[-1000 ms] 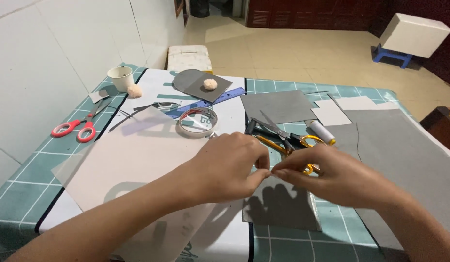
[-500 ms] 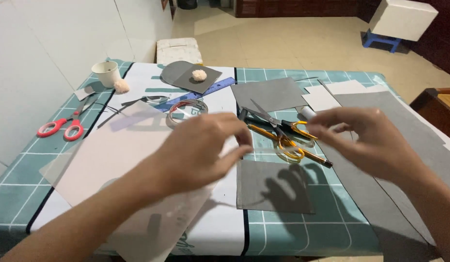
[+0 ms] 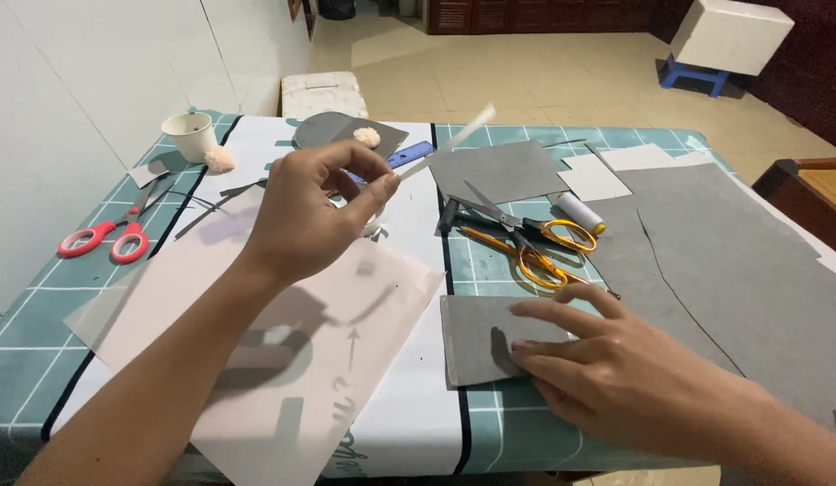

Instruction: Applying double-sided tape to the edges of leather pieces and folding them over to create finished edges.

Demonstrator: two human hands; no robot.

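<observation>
My left hand (image 3: 314, 211) is raised above the table and pinches a thin white strip (image 3: 454, 139) that slants up to the right. My right hand (image 3: 607, 364) lies flat, fingers spread, on a small grey felt rectangle (image 3: 481, 337) near the table's front edge. Under the left hand lies a sheet of translucent tracing paper (image 3: 283, 351) with faint pattern marks. Yellow-handled scissors (image 3: 535, 238) rest just beyond the grey rectangle.
Red-handled scissors (image 3: 107, 238) lie at the left. A white cup (image 3: 191, 135) and a cream pompom (image 3: 220, 159) sit at the back left. A large grey felt sheet (image 3: 742, 261) covers the right side, a white thread spool (image 3: 580, 212) beside it.
Both hands were together over the grey rectangle. The left hand has since lifted up and left with the white strip, and the right hand has come down flat on the grey piece.
</observation>
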